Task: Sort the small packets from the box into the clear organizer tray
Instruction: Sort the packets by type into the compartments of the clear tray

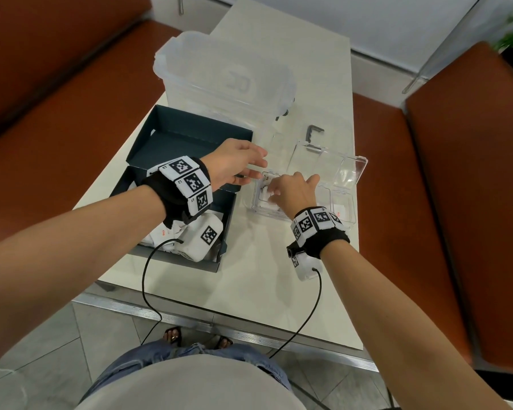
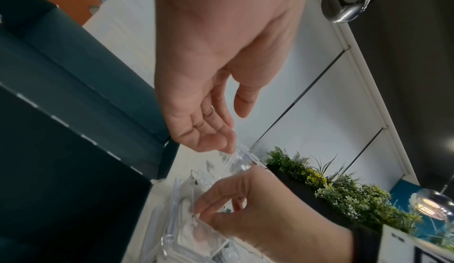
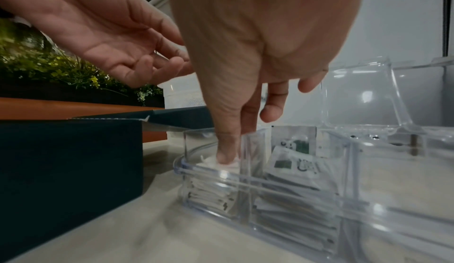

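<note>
On the left of the bench (image 1: pixel 249 291) we see the dark box (image 1: pixel 190 134) standing open, with white packets (image 1: pixel 160 232) left inside it under our left wrist, so the sorting is not finished. Our left hand (image 1: pixel 234 164) hovers between the box and the tray, fingers loosely spread and holding nothing, tips near the tray's corner. Next comes the clear organizer tray (image 1: pixel 347 223), lid raised. Our right hand (image 1: pixel 290 187) reaches into its left compartment, thumb (image 3: pixel 227 150) pressing down on the packet stack (image 3: pixel 211 162) there. The neighbouring compartment already holds a good stack too. We judge the job partly done: two compartments filling, the right-hand ones mostly bare.
</note>
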`<action>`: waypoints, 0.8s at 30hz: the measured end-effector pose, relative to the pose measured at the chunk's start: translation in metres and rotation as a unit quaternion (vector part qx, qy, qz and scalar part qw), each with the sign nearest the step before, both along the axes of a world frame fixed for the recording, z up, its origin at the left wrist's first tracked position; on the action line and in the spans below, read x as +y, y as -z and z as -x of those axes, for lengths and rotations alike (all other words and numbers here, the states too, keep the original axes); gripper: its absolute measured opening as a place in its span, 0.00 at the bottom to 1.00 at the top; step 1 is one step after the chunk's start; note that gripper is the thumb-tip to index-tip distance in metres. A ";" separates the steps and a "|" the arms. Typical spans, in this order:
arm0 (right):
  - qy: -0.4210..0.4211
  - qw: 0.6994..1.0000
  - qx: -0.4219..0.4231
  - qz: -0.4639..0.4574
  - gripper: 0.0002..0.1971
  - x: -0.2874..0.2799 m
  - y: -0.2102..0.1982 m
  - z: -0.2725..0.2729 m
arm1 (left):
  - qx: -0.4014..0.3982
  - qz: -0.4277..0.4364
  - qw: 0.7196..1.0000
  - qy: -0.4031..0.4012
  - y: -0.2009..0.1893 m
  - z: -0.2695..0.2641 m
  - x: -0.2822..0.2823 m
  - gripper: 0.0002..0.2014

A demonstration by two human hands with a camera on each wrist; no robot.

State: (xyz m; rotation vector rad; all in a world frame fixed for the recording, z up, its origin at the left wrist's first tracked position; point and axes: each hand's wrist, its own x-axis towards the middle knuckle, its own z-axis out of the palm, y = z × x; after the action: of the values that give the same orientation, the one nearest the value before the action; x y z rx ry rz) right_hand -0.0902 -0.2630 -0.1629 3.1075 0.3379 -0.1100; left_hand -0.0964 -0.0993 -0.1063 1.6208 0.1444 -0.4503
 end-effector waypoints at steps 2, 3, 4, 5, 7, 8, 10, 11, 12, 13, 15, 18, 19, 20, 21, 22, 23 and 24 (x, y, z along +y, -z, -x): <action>0.006 1.000 0.026 0.011 0.09 0.001 -0.001 0.000 | -0.001 0.001 1.000 -0.001 0.000 0.000 0.002 0.11; 0.008 0.999 0.035 0.010 0.09 0.001 -0.002 0.000 | -0.002 0.001 1.000 0.000 0.000 0.000 0.004 0.11; 0.008 0.999 0.041 0.006 0.09 0.001 -0.004 0.000 | -0.003 0.002 1.000 0.001 -0.001 0.001 0.006 0.11; 0.007 0.999 0.042 0.002 0.09 0.001 -0.006 0.000 | -0.004 0.001 1.000 0.001 -0.001 0.001 0.008 0.11; 0.002 1.000 0.022 -0.010 0.10 0.005 -0.015 0.000 | -0.009 -0.003 1.000 0.001 -0.003 0.003 0.016 0.11; -0.005 1.000 0.006 -0.025 0.12 0.008 -0.020 0.000 | -0.014 -0.008 1.000 0.001 -0.004 0.004 0.021 0.11; -0.026 0.994 -0.002 -0.105 0.13 0.017 -0.034 0.001 | -0.027 -0.024 0.999 0.007 -0.007 0.007 0.035 0.11; -0.046 0.985 0.008 -0.163 0.12 0.023 -0.043 0.001 | -0.036 -0.035 0.999 0.009 -0.009 0.008 0.042 0.11; -0.070 0.974 0.019 -0.214 0.11 0.031 -0.052 0.002 | -0.044 -0.048 0.998 0.009 -0.010 0.010 0.051 0.11; -0.089 0.963 0.029 -0.252 0.10 0.041 -0.060 0.003 | -0.053 -0.062 0.997 0.009 -0.011 0.012 0.060 0.11; -0.110 0.944 0.061 -0.306 0.09 0.062 -0.069 0.008 | -0.067 -0.094 0.993 0.005 -0.012 0.015 0.080 0.10; -0.142 0.928 0.153 -0.309 0.08 0.102 -0.066 0.019 | -0.078 -0.149 0.986 0.002 -0.010 0.024 0.112 0.08; -0.167 0.933 0.179 -0.266 0.09 0.116 -0.062 0.022 | -0.080 -0.164 0.983 0.002 -0.008 0.028 0.124 0.08; -0.194 0.937 0.199 -0.211 0.09 0.129 -0.056 0.023 | -0.081 -0.179 0.980 0.002 -0.005 0.032 0.136 0.07; -0.215 0.941 0.211 -0.153 0.10 0.141 -0.049 0.024 | -0.085 -0.200 0.976 0.004 -0.002 0.036 0.147 0.07; -0.226 0.944 0.219 -0.101 0.12 0.152 -0.043 0.025 | -0.090 -0.229 0.969 0.007 0.001 0.040 0.158 0.08; -0.229 0.945 0.228 -0.057 0.14 0.162 -0.036 0.024 | -0.094 -0.266 0.959 0.008 0.004 0.044 0.168 0.10; -0.227 0.946 0.233 -0.014 0.15 0.169 -0.030 0.024 | -0.095 -0.306 0.947 0.008 0.008 0.047 0.177 0.12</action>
State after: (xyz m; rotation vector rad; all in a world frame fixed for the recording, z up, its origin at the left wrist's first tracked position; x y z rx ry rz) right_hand -0.1139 -0.0936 -0.1333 2.8941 1.0533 -0.8336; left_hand -0.1434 0.0774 -0.1147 2.2675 0.1333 -0.2682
